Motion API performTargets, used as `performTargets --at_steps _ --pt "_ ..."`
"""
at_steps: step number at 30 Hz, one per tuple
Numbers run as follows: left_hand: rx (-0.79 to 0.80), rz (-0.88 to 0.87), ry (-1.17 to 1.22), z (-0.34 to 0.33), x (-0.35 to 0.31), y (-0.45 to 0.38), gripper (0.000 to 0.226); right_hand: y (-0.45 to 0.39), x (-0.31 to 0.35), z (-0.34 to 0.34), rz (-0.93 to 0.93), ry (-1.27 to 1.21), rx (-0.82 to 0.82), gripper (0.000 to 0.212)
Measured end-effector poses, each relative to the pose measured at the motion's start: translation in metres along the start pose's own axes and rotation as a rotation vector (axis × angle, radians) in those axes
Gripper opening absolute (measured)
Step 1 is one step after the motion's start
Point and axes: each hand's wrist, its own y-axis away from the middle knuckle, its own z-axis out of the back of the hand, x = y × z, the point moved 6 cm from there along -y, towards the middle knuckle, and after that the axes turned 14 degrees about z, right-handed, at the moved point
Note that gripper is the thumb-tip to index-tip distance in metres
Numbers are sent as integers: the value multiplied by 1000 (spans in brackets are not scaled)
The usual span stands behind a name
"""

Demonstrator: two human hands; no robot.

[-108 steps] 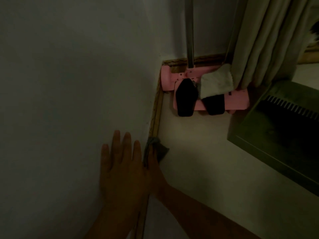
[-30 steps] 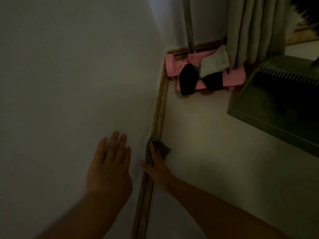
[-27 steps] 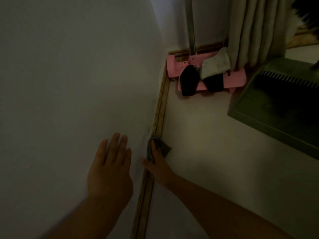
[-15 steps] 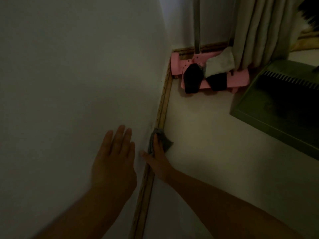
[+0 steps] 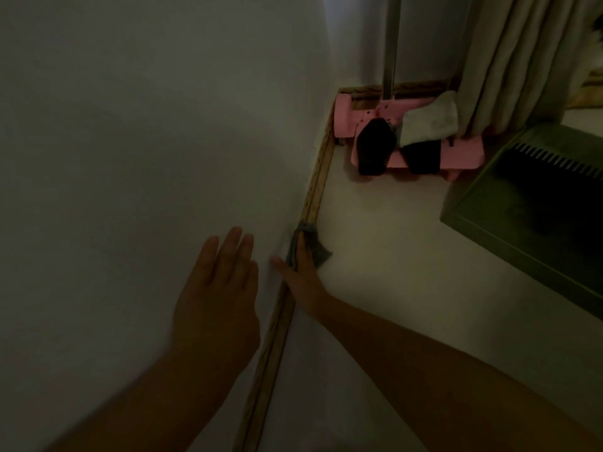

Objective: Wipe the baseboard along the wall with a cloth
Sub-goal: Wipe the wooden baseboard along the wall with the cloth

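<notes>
Head view: right hand [image 5: 301,278] presses cloth [image 5: 306,244] on baseboard [image 5: 315,194], which runs toward upper right; left hand [image 5: 218,288] flat on wall [image 5: 146,141].

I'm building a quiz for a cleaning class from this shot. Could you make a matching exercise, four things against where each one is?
Things:
1. left hand
2. grey cloth
3. pink mop head
4. green dustpan

Places:
A. on the floor at the right edge of the view
B. in the corner, below the curtain
C. flat on the wall
D. pressed to the baseboard under the right hand

Pairs: 1-C, 2-D, 3-B, 4-A
</notes>
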Motion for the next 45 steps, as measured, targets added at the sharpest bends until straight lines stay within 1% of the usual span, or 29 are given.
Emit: performTargets --at_steps 5,6,9,10,13,18,20,22,25,29,31,34,36,39,43,45 --pt "33 2 -13 1 -2 6 65 18 -14 -15 24 -92 -10 86" --pt "37 8 -8 1 -2 8 65 20 -15 -15 16 -125 -22 87" --pt "73 37 -3 -1 0 21 65 20 -18 -14 -22 -257 -6 106" --pt "78 43 -18 -2 0 25 65 18 -17 -13 -21 -267 4 103" --pt "83 34 -60 -5 3 37 66 10 -15 -13 -37 -270 -12 84" --pt "101 -3 -105 -4 3 37 66 3 -7 -6 -119 -232 -5 79" --pt "67 -13 -124 -4 1 36 67 -1 -5 1 -128 -230 -14 72" --pt "32 -5 -131 -2 1 37 67 -2 -4 3 -110 -227 -20 68" --pt "15 10 -135 -4 -1 37 67 9 -6 -5 -73 -167 -10 69" --pt "-63 23 -64 -2 3 37 68 34 -13 -12 -36 -168 24 80" --pt "-47 17 -45 0 4 37 69 41 -22 -19 -25 -171 43 80" --pt "8 10 -26 -1 1 35 68 39 -26 -28 -36 -171 29 74" --pt "-7 18 -9 -1 2 35 68 24 -44 -29 -37 -167 3 74" --pt "-12 31 -7 -2 1 36 68 27 -12 -28 -51 -151 -48 86" --pt "-18 20 17 -5 -1 35 68 12 5 -26 -49 -117 -109 79" --pt "-38 27 44 -6 -1 35 68 5 3 -18 -49 -158 -160 89"
